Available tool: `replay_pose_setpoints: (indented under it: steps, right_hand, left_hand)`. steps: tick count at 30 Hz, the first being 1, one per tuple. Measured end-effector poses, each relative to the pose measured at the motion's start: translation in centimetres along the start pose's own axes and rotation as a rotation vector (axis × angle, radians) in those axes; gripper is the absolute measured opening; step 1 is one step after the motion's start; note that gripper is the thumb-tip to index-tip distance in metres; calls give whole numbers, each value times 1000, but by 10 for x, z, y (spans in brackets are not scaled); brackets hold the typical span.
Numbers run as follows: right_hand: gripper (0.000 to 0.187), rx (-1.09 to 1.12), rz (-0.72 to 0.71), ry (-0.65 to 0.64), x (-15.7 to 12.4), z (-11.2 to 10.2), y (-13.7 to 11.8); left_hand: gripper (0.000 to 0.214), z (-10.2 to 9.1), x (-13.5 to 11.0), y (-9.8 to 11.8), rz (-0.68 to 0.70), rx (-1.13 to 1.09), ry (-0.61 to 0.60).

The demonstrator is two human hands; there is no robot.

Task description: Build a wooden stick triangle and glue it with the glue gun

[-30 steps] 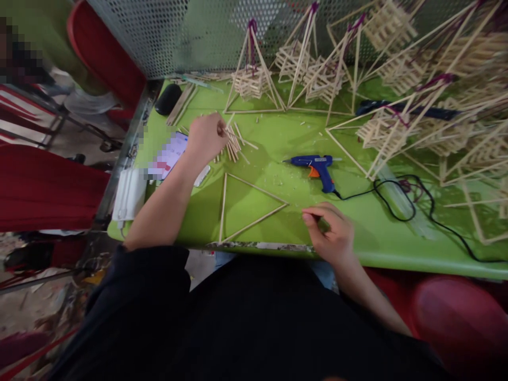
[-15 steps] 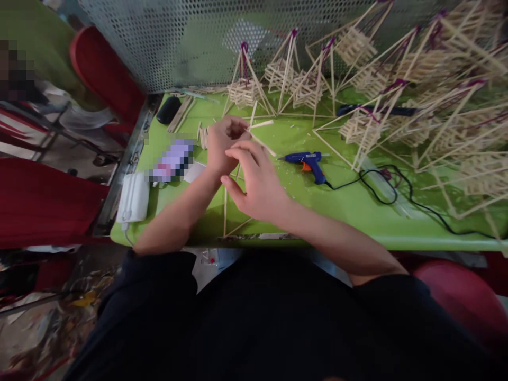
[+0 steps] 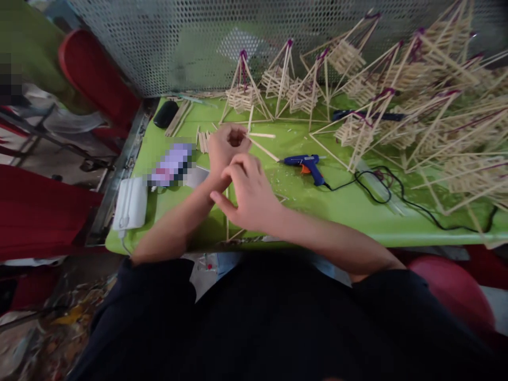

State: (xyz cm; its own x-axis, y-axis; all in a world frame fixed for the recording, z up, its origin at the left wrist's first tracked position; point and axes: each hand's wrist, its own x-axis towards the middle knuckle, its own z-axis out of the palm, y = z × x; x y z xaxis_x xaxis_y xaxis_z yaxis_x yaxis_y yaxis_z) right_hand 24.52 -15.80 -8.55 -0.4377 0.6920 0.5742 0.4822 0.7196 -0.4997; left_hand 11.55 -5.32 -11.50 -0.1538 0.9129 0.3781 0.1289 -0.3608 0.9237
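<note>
My left hand [image 3: 225, 151] is closed, its fingertips pinching thin wooden sticks [image 3: 262, 136] where several of them meet and fan out to the right. My right hand [image 3: 252, 193] hovers just in front of my left wrist, fingers bent and thumb apart, with nothing visible in it. A blue glue gun [image 3: 307, 163] with an orange trigger lies on the table to the right, its nozzle near one stick's end. Short sticks [image 3: 203, 142] lie in a row left of my left hand. Part of a stick frame [image 3: 227, 225] shows below my hands.
Several stick pyramids [image 3: 243, 98] with purple ties crowd the green table's [image 3: 337, 219] back and right. A phone [image 3: 172, 164], white power bank [image 3: 130, 203] and black case [image 3: 165, 114] lie left. The glue gun's black cord [image 3: 428, 219] runs right. Perforated metal [image 3: 178, 47] stands behind.
My right hand has drawn slightly back toward me and left, its fingers a little more bent. My left hand keeps its pinch on the sticks. The whole view has shifted slightly.
</note>
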Motion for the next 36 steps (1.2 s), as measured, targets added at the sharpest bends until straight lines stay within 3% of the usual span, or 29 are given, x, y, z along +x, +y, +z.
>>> replay_pose_setpoints:
  steps: [2, 6, 9, 11, 12, 13, 15, 16, 18, 21, 23, 26, 29, 31, 33, 34, 36]
  right_hand:
    - [25, -12, -12, -34, -2, 2, 0]
    - [25, -64, 48, 30, -4, -1, 0]
    - [25, 19, 31, -221, -9, -13, 3]
    - [32, 50, 113, -394, -14, -22, 11]
    - [34, 34, 188, -411, -17, -26, 19]
    - [33, -2, 259, -366, -18, -29, 30]
    - [25, -109, 308, -144, -20, -31, 56]
    - [37, -168, 259, -31, -20, -30, 69]
    - [46, -260, 45, 61, -21, -26, 91]
    - [21, -344, -252, 59, -25, -22, 106]
    - [6, -374, -349, 104, -27, -25, 107]
    - [9, -354, -446, 328, -27, -39, 107]
    - [12, -190, -353, 489, -23, -59, 106]
    - [15, -22, -171, 461, -21, -70, 103]
    - [27, 103, -43, 342, -21, -77, 96]
    - [34, 131, -23, 270, -21, -78, 93]
    - [28, 145, -63, 140, -23, -80, 84]
  left_hand:
    - [25, 1, -1, -1, -17, 28, 17]
    - [26, 2, -4, -1, -19, 30, -5]
    - [26, 3, -3, -3, -13, 47, 22]
    - [25, 5, -2, -4, -12, 9, 66]
    - [24, 6, -2, -3, -12, -33, 77]
    - [22, 7, -4, -2, -23, -91, 74]
    - [20, 12, -10, 3, -97, -232, 27]
    - [20, 15, -16, 6, -158, -305, -10]
    - [21, 20, -28, 14, -289, -409, -100]
    - [27, 25, -44, 23, -387, -438, -239]
    - [28, 26, -48, 25, -383, -402, -304]
    - [18, 22, -48, 27, -281, -249, -320]
    - [11, 18, -47, 34, -220, -111, -342]
    - [11, 18, -49, 40, -222, -80, -414]
    - [10, 17, -53, 46, -220, -75, -515]
    - [10, 17, -55, 49, -209, -76, -557]
    - [8, 17, -59, 51, -178, -53, -607]
